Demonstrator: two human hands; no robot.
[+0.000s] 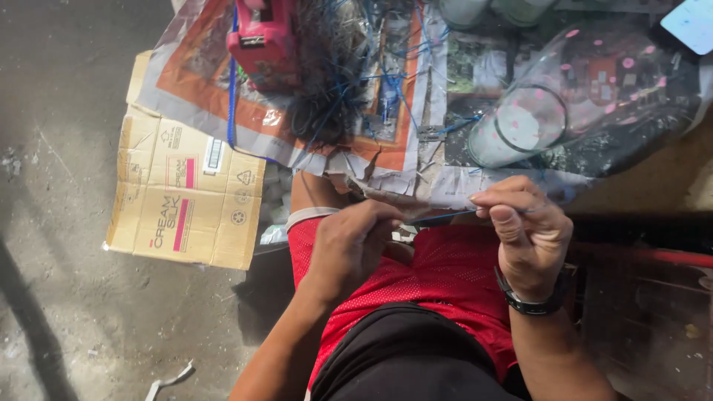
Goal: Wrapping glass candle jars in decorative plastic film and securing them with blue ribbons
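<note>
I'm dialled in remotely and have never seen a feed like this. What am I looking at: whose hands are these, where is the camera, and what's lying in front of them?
There is no machine here. One camera sits on a person's head and looks down, so you see their own lap in red mesh shorts and both bare hands.

The left hand and the right hand, which wears a dark wristwatch, each pinch a thin blue strand stretched between them.

Ahead lies a printed sheet spread on the ground, with a tangle of dark and blue strands on it and a pink-red tool at the top. To the right lies a clear bag with pink dots. To the left, a flattened cardboard box lies on the grey floor.
</note>
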